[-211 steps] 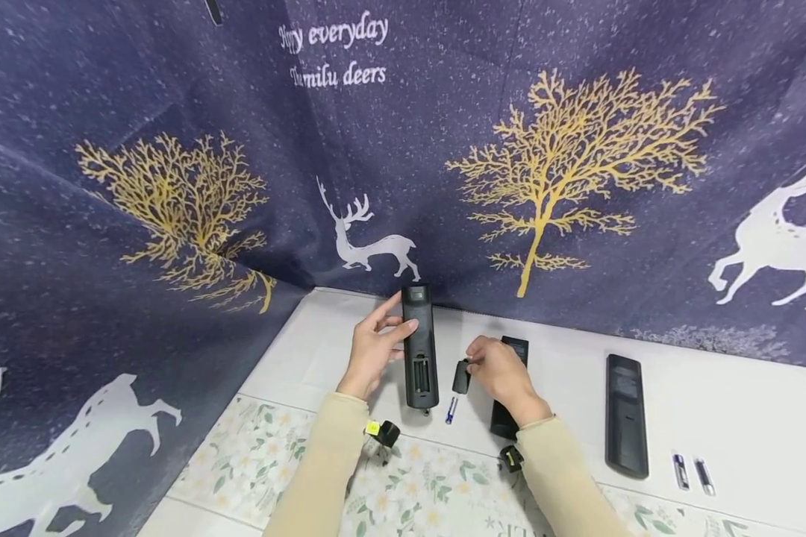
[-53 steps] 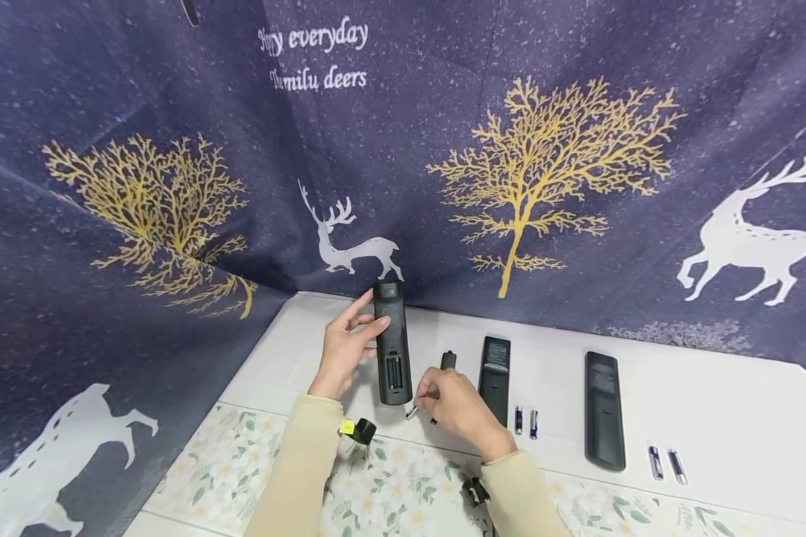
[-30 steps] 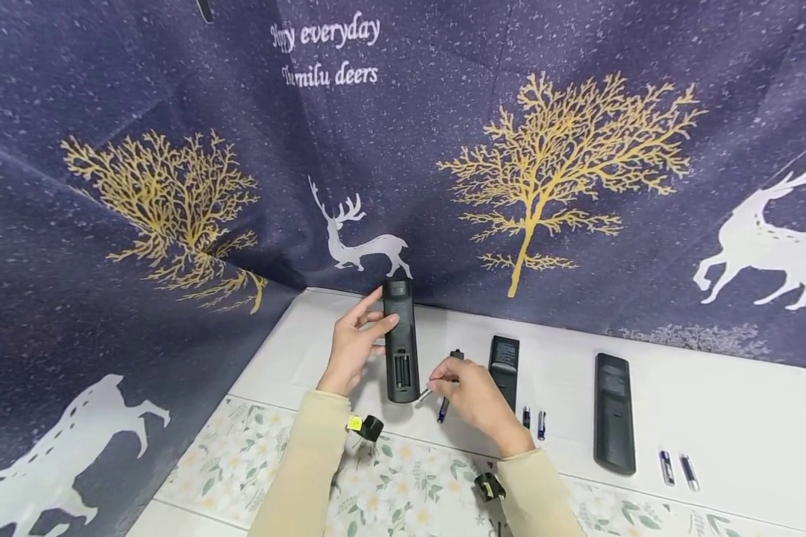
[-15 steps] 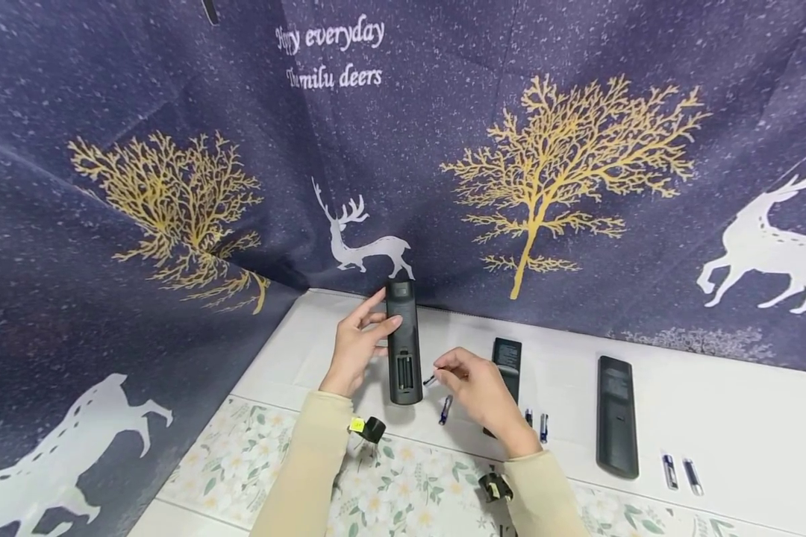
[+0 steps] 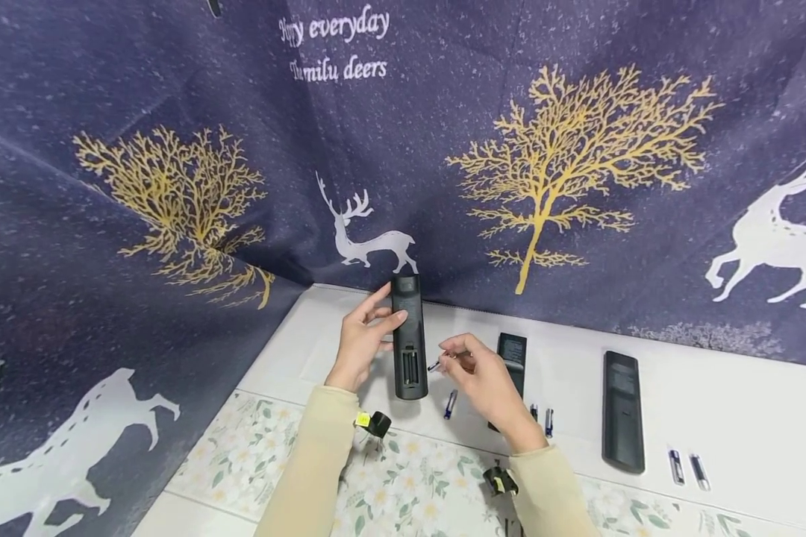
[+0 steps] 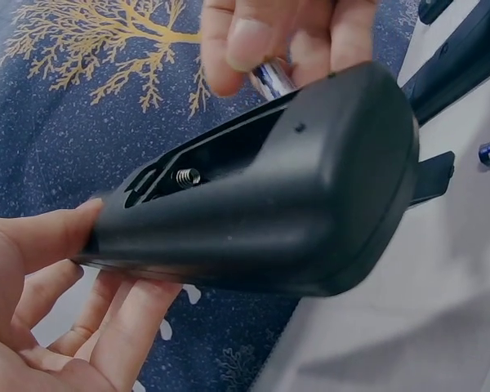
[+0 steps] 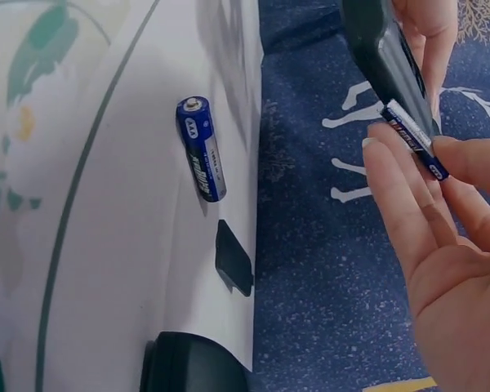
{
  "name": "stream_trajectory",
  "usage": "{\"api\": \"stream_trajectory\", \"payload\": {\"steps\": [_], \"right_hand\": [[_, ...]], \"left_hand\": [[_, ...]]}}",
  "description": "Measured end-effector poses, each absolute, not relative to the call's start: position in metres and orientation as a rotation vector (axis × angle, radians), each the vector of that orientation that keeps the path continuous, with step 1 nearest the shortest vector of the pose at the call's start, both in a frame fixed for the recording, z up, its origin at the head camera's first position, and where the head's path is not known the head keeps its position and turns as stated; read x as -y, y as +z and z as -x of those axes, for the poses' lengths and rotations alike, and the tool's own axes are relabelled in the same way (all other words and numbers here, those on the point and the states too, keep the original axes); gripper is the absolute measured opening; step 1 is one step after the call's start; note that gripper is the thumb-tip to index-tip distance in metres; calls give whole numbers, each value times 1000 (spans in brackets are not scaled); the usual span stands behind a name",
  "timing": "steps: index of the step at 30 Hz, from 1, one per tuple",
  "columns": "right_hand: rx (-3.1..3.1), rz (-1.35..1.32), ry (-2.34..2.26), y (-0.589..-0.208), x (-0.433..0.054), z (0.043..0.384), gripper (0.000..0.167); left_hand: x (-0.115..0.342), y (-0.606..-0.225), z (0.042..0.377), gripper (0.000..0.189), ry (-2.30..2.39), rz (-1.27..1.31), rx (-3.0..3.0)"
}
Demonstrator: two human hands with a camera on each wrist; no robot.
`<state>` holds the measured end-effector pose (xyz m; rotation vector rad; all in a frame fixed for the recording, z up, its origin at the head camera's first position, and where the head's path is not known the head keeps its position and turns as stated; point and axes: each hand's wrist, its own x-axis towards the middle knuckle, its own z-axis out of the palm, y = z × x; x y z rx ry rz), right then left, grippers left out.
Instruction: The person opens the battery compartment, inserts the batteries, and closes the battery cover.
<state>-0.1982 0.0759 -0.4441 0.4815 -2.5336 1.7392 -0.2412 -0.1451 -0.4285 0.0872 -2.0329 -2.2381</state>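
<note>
My left hand (image 5: 363, 347) holds a black remote control (image 5: 408, 321) upright, its back turned to me and its battery compartment (image 5: 410, 366) uncovered. In the left wrist view a metal spring (image 6: 186, 177) shows inside the compartment. Just right of it, my right hand (image 5: 485, 380) pinches an AA battery (image 7: 414, 139) between thumb and fingers. The battery is close to the remote; whether they touch I cannot tell. On the white table lies a second blue AA battery (image 7: 201, 149), with the small black battery cover (image 7: 233, 260) near it.
Two more black remotes lie to the right, one (image 5: 513, 358) partly behind my right hand and one (image 5: 622, 410) farther off. Loose batteries (image 5: 548, 422) lie near the first, and another pair (image 5: 698, 471) near the second. A dark blue cloth (image 5: 443, 149) hangs behind the table.
Seven seconds ago my right hand held the battery cover; it now holds a battery. Over the last second that battery has risen from the remote's lower end to beside the compartment.
</note>
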Motion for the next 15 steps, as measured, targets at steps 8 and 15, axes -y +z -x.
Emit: {"api": "stream_trajectory", "payload": {"steps": [8,15], "right_hand": [[2474,-520,1751,-445,-77,196,27],[2421,-575,1759,-439,-72,195,30]], "left_hand": [[144,-431,239,65,-2256,-60,2021],[142,-428,239,63,-2266,-45,2017]]}}
